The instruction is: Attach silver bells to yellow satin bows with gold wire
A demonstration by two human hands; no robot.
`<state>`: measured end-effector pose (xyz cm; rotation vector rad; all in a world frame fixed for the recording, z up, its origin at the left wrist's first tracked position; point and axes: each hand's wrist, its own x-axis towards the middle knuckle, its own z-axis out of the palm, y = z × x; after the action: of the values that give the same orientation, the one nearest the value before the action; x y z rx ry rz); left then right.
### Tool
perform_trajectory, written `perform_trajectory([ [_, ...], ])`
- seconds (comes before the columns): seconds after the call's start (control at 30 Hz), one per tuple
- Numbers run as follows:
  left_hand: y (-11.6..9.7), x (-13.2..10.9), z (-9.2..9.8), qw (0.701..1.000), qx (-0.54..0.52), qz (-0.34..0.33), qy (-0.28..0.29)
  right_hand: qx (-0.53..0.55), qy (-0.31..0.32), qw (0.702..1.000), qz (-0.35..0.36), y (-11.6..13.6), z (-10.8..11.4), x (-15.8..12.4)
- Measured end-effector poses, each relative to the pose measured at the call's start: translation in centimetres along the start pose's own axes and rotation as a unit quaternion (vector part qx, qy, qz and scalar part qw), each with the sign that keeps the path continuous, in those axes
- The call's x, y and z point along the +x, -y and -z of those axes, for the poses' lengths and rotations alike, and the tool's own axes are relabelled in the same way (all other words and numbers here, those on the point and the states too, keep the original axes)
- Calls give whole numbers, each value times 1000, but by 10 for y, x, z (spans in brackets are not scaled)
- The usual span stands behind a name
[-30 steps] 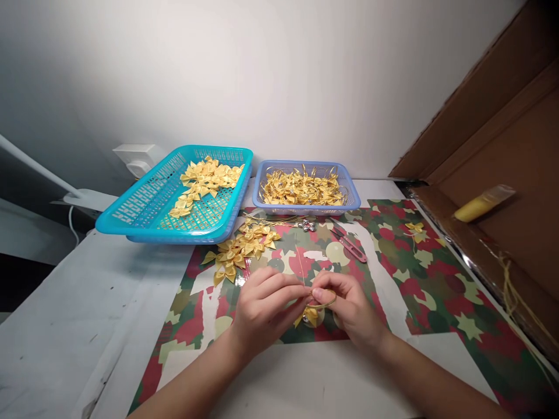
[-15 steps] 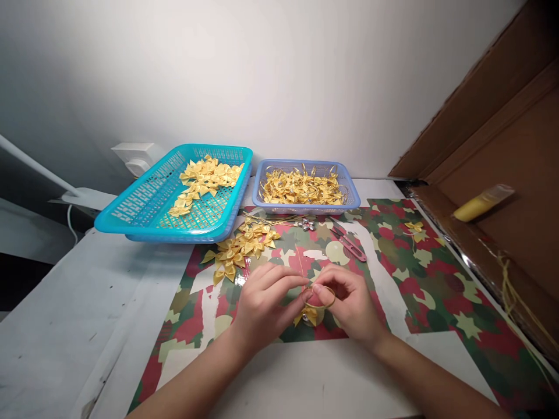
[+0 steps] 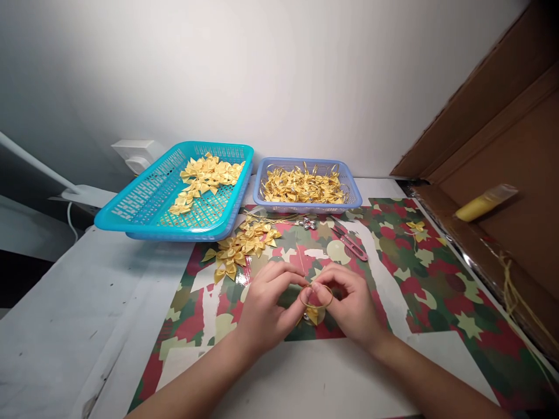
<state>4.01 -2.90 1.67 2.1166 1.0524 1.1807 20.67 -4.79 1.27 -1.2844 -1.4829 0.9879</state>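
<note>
White wall (image 3: 314, 81) across the far side. Pale table (image 3: 65, 297) below it, reaching the near edge. Brown cardboard (image 3: 502, 145) upright along the right. Camouflage-patterned sheet (image 3: 463, 291) over the middle and right of the table, white torn patches in it.

Far left: turquoise basket (image 3: 183, 227), slatted, with yellow bows inside, stacked on a blue one. Just right of it, against the wall: smaller violet-blue basket (image 3: 305, 206), packed with bows bearing gold loops.

Both hands near centre, over the sheet, fingertips almost meeting. Left hand (image 3: 273, 305): thumb and forefinger pinching the gold loop at its far left, other fingers curved. Right hand (image 3: 349, 297): thumb and forefinger pinching the same loop just to the right, remaining fingers curled.

Loose bow pile (image 3: 242, 247) on the sheet, left and far of the hands. Yellow-filled tube (image 3: 480, 206) by the cardboard. Pink snips (image 3: 351, 244) far right of the hands. Gold loop (image 3: 318, 306) between the hands; single bow (image 3: 312, 317) with silver bead just on its near side, partly hidden. Small silver cluster (image 3: 308, 224) beyond. Fine thread (image 3: 300, 256) running far from the fingertips.
</note>
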Motion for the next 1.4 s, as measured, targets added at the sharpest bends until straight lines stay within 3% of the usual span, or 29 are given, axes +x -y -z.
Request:
perform_trajectory([
  [0.1, 1, 2, 5, 997, 37, 30, 59, -21, -2, 999, 24, 0, 1, 0],
  [0.27, 0, 10, 20, 941, 138, 110, 289, -52, -42, 998, 22, 1, 5, 6],
  [0.4, -2, 11, 23, 920, 150, 137, 335, -68, -42, 997, -21, -1, 6, 11],
  [0.73, -1, 8, 13, 918, 153, 158, 330, -119, 23, 990, -78, -3, 3, 10],
  [1.0, 1, 5, 10, 936, 117, 189, 274, -142, 98, 980, -97, 6, 6, 5],
  [1.23, 4, 4, 9, 925, -45, 282, 250, -135, 106, 981, -95, 6, 7, 6],
  [1.4, 3, 7, 10, 916, -147, 323, 185, -88, 87, 988, -93, 1, 9, 6],
])
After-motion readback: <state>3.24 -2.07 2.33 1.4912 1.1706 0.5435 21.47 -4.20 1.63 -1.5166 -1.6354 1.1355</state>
